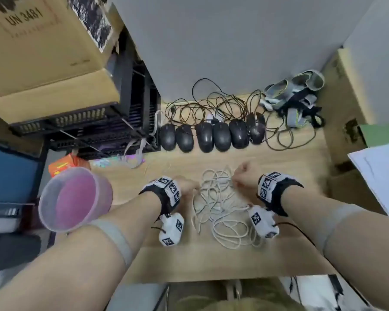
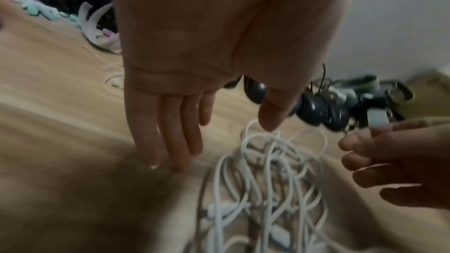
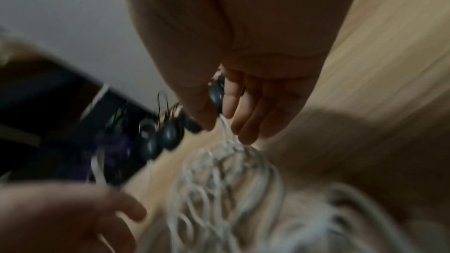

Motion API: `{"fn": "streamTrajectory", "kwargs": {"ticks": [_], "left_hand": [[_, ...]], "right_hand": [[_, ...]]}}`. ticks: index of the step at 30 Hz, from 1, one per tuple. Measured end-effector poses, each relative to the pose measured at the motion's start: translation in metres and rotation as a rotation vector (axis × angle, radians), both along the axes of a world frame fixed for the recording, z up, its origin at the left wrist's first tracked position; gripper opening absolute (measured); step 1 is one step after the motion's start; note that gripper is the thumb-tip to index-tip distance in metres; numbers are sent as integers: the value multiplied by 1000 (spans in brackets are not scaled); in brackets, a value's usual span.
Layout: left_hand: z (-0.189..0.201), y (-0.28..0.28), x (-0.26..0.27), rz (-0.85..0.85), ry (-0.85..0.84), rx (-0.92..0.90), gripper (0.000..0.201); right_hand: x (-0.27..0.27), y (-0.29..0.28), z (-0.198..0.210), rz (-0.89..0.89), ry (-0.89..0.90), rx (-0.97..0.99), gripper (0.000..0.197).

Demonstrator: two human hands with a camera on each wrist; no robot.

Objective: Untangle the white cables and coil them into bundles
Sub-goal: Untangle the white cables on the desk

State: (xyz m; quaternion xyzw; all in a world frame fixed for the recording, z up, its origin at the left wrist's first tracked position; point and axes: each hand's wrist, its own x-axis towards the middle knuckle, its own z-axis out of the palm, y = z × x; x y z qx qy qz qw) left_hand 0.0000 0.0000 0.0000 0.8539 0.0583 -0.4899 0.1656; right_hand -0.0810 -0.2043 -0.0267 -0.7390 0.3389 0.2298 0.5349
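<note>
A loose tangle of white cables point(image 1: 220, 205) lies on the wooden table point(image 1: 189, 261) between my two hands. My left hand point(image 1: 189, 187) is at the tangle's left edge. In the left wrist view its fingers point(image 2: 170, 141) point straight down at the table beside the white cables point(image 2: 268, 170), holding nothing, and its thumb tip is close to the top loop. My right hand point(image 1: 238, 178) is at the tangle's upper right. In the right wrist view my right hand point(image 3: 225, 130) pinches a few strands of the white cables point(image 3: 226, 176) between thumb and fingers, lifting them slightly.
Several black mice point(image 1: 211, 135) lie in a row behind the tangle, with their dark cords point(image 1: 211, 104) against the wall. A pink plastic tub point(image 1: 74, 198), black crates point(image 1: 112, 122) and cardboard boxes point(image 1: 43, 52) stand at the left. Grey straps point(image 1: 296, 95) and papers point(image 1: 380, 176) are at the right.
</note>
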Motion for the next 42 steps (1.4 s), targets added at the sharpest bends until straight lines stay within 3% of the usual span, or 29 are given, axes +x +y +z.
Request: {"fn": "streamTrajectory", "kwargs": {"ticks": [2, 5, 9, 15, 17, 19, 23, 25, 27, 29, 31, 35, 39, 42], "left_hand": [[-13, 4, -7, 24, 91, 29, 41], [-32, 6, -19, -25, 163, -5, 32], [-38, -6, -21, -37, 142, -74, 13], [-15, -18, -1, 31, 94, -105, 21], [-7, -21, 6, 53, 117, -172, 24], [4, -26, 10, 155, 159, -260, 28], [22, -36, 8, 226, 253, -385, 36], [30, -39, 8, 221, 255, -482, 38], [39, -42, 13, 245, 234, -573, 34], [49, -43, 20, 301, 188, -639, 33], [59, -42, 29, 382, 139, -714, 32], [84, -40, 48, 491, 100, -856, 28], [119, -44, 49, 482, 270, -1003, 19], [144, -49, 40, 393, 419, -1050, 16]], "right_hand": [[-11, 6, -5, 297, 35, -192, 29], [-28, 18, -19, 595, 100, -202, 55], [-30, 23, -35, 755, 125, -301, 36], [-22, 7, -24, 711, 143, -582, 7], [-18, 4, -16, 681, 128, -624, 14], [-12, 8, -5, 562, -11, -605, 17], [6, 30, 12, 225, -428, -276, 19], [15, 39, 22, 68, -458, -91, 23], [21, 46, 35, -54, -355, 212, 21], [24, 48, 40, 81, -255, 314, 16], [20, 44, 34, 274, -195, 181, 17], [5, 36, 16, 275, -130, 153, 27], [2, 36, 12, 342, -309, -18, 85], [9, 40, 11, 467, -369, -177, 105]]}}
